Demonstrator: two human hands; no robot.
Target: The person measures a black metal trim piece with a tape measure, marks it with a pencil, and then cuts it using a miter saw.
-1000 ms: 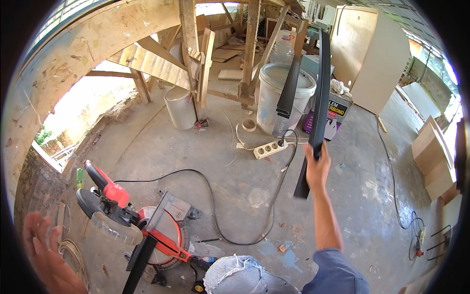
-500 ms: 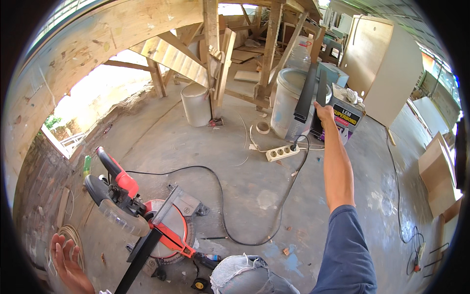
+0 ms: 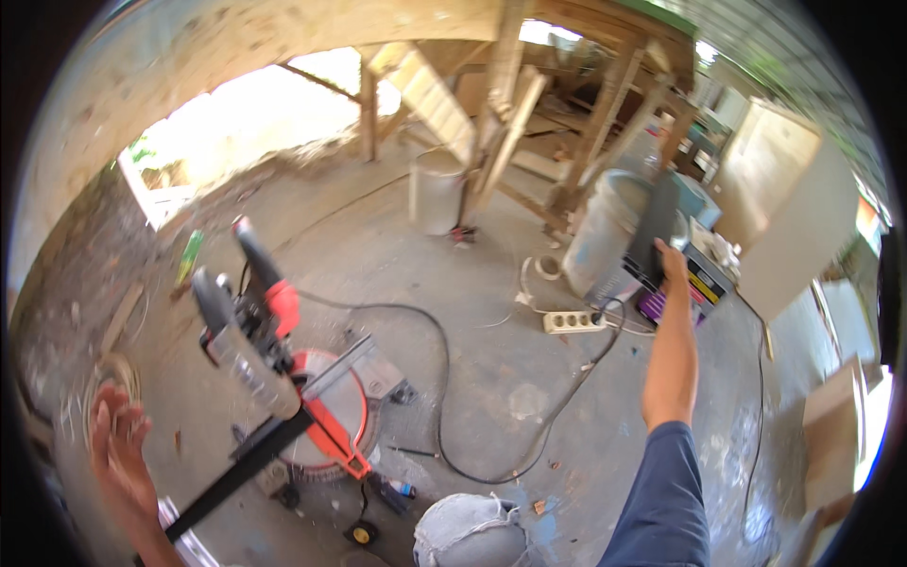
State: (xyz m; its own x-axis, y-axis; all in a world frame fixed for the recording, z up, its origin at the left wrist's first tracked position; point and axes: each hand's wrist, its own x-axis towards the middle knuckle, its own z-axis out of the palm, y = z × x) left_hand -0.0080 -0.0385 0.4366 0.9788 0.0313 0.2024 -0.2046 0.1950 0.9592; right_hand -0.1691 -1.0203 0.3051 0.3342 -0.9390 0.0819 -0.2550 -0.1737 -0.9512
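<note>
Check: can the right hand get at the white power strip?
Probably yes: the right hand is at a dark bar, and the power strip lies close by on the floor, uncovered except for a plug at its right end.

black strips (image 3: 655,222), red and black saw (image 3: 328,432)

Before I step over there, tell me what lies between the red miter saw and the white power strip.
In the head view, a black cable crosses the grey floor between the miter saw and the power strip.
</note>
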